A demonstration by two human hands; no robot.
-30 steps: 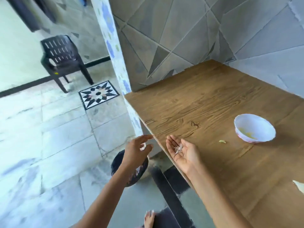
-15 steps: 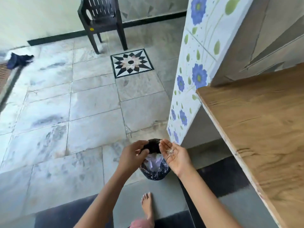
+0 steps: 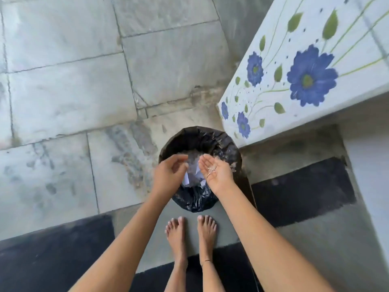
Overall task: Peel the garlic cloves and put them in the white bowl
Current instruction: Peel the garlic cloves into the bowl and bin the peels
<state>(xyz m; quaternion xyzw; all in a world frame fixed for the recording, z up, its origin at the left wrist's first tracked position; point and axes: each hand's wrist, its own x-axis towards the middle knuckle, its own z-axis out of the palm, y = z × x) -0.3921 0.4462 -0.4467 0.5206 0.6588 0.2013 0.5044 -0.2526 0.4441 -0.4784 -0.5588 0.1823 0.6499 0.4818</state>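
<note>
So the right hand (image 3: pixel 216 173) is flat open, palm up over the bin (image 3: pixel 195 133), with garlic skins (image 3: pixel 211 170) lying on it. The left hand (image 3: pixel 168 175) sits beside it, fingers loosely curled, nothing in them that I can see. The skins look papery, feather-light and clingy, so I'd brush them off rather than pinch. Cloves and bowl aren't in shot.

Pale papery garlic skins (image 3: pixel 211 170) loose on upturned right grip (image 3: pixel 217 175)

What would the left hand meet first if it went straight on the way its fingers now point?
Probably the right hand: the left hand points its fingers across the bin toward that upturned palm, where garlic skins lie. Depth is unclear, so it might pass slightly above.
</note>
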